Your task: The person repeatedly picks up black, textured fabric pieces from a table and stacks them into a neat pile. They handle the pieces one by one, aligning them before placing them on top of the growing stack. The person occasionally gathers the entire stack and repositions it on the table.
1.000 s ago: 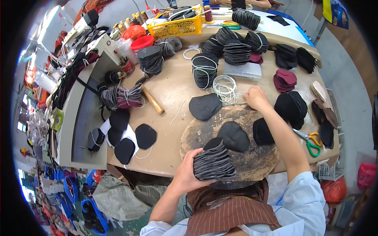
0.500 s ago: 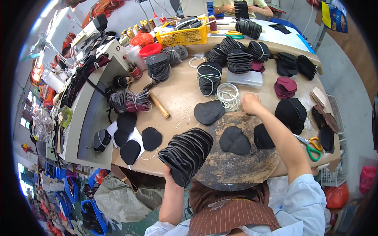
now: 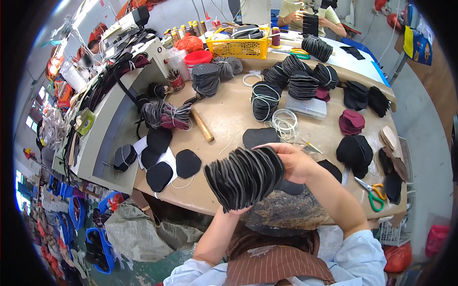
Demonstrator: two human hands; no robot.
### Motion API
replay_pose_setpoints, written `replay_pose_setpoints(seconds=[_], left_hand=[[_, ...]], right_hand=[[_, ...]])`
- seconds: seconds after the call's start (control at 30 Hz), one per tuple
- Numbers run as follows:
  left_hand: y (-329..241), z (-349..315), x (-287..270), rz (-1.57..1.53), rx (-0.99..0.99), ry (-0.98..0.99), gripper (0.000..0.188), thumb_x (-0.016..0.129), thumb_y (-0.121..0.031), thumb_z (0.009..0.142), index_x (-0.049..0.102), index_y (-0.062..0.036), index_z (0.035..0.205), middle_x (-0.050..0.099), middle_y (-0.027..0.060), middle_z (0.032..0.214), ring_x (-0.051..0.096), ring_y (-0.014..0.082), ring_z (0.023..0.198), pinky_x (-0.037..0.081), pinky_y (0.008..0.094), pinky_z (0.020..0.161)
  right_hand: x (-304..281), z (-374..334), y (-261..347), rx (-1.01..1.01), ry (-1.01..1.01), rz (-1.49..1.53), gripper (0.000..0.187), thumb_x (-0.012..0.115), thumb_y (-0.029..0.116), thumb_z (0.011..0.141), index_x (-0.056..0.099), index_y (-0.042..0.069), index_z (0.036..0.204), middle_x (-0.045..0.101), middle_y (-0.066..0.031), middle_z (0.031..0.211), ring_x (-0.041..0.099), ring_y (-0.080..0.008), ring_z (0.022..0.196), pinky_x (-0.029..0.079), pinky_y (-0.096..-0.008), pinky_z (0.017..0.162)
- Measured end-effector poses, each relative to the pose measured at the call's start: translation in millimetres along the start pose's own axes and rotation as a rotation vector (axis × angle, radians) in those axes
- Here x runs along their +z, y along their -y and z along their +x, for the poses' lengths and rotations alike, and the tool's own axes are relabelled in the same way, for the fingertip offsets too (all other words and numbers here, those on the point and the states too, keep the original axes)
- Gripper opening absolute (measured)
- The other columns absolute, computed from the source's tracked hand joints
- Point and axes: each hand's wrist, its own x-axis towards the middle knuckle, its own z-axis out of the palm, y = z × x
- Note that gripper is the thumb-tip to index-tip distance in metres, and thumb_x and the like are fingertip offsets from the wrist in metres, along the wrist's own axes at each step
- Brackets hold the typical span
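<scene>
A thick stack of black, flat, rounded fabric or leather pieces (image 3: 242,178) is held up over the near edge of the table. My left hand (image 3: 237,210) supports it from below, mostly hidden by the stack. My right hand (image 3: 298,163) grips its right end, thumb and fingers closed on the pieces. Under the hands lies a worn, dark round block (image 3: 286,212), with one black piece (image 3: 290,187) partly showing on it. Another loose black piece (image 3: 260,137) rests just beyond the stack, beside a coil of white elastic cord (image 3: 287,135).
Tied black bundles (image 3: 265,101) stand at the back near a clear plastic box (image 3: 305,107). Scissors with green and orange handles (image 3: 376,196) lie at right. A wooden-handled hammer (image 3: 202,125) and loose black pieces (image 3: 188,163) are at left. Across the table sits another person (image 3: 310,19).
My right hand has come back from beside the white cord and taken hold of the stack. The stack has turned in my left hand. A slim yellow tool now shows where my right hand was.
</scene>
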Motion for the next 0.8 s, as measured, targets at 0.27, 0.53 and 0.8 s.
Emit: replay_pose_setpoints(seconds=[0.27,0.53,0.8], left_hand=[[4,-17,7,0.168,0.014,-0.083,0.058,0.059,-0.038,0.090,0.043,-0.0069,0.137,0.051,0.0135,0.134,0.053,0.0264,0.121,0.045,0.0413,0.101],[-4,10,14,0.838,0.296,-0.494,0.046,0.064,-0.020,0.088,0.048,0.0011,0.125,0.061,0.0115,0.114,0.061,0.0198,0.103,0.050,0.0346,0.090],[-18,27,27,0.479,0.751,-0.215,0.046,0.057,-0.025,0.093,0.045,-0.0003,0.130,0.057,0.0125,0.124,0.058,0.0238,0.113,0.047,0.0369,0.096]], right_hand=[[-33,-24,5,-0.402,0.168,-0.502,0.098,0.078,0.038,0.072,0.024,0.004,0.147,0.033,-0.0123,0.149,0.053,-0.0242,0.116,0.047,-0.0383,0.093],[49,-57,17,-0.800,0.401,-1.118,0.095,0.087,0.049,0.055,0.045,0.003,0.127,0.056,-0.0231,0.124,0.056,-0.0286,0.111,0.045,-0.0382,0.090],[22,-50,-56,-0.588,-0.204,0.071,0.102,0.073,0.056,0.074,0.025,-0.005,0.141,0.022,-0.0219,0.151,0.026,-0.0330,0.139,0.018,-0.0413,0.115]])
